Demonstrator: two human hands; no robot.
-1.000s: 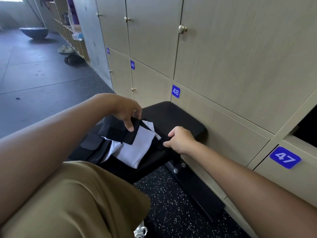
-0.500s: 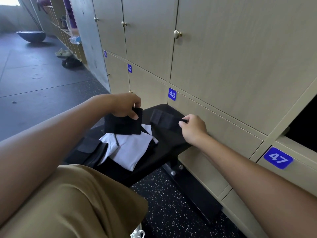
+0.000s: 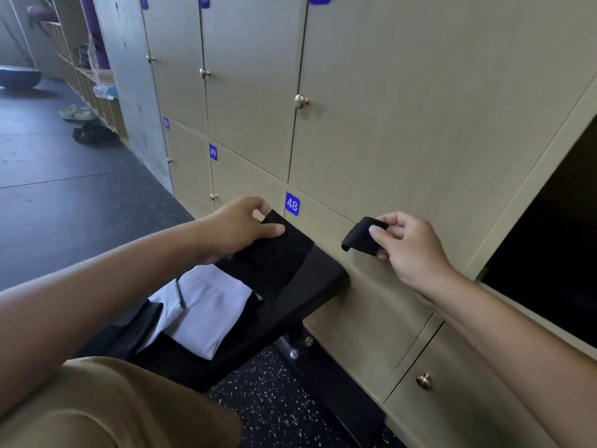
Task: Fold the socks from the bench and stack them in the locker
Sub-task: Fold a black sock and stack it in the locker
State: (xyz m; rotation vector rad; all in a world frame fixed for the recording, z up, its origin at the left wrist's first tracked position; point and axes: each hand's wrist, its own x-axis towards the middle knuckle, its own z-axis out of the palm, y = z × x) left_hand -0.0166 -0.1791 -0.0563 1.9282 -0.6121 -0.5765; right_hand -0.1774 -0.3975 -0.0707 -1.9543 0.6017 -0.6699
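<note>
two hands are seen, each pinching one black sock. the left hand (image 3: 239, 227), at nine o'clock of centre, is clamped by thumb and fingers on the top edge of a flat black sock (image 3: 274, 257), a soft, matte, roughly rectangular panel that hangs down over the bench. the right hand (image 3: 407, 244), at three o'clock, is closed by thumb and forefinger on a small folded black sock (image 3: 363, 236), a thick doubled-over wad held in the air in front of the locker fronts, clear of the bench. one black padded bench (image 3: 310, 286) with a smooth, rounded end is seen below the hands; on it, at seven o'clock, one white cloth piece (image 3: 206, 312) with a ribbed band is laid flat, with dark fabric (image 3: 139, 328) beside it whose count cannot be told. one open locker (image 3: 549, 286), a dark rectangular cavity, is seen at three to four o'clock, just right of the right hand. the doors are of pale wood-grain laminate with three round brass knobs plainly seen and blue number plates 48 (image 3: 292, 204) and 49 (image 3: 213, 152). compared with half a second ago, both socks have been lifted higher, and the folded one has been carried rightward off the bench toward the open locker.
</note>
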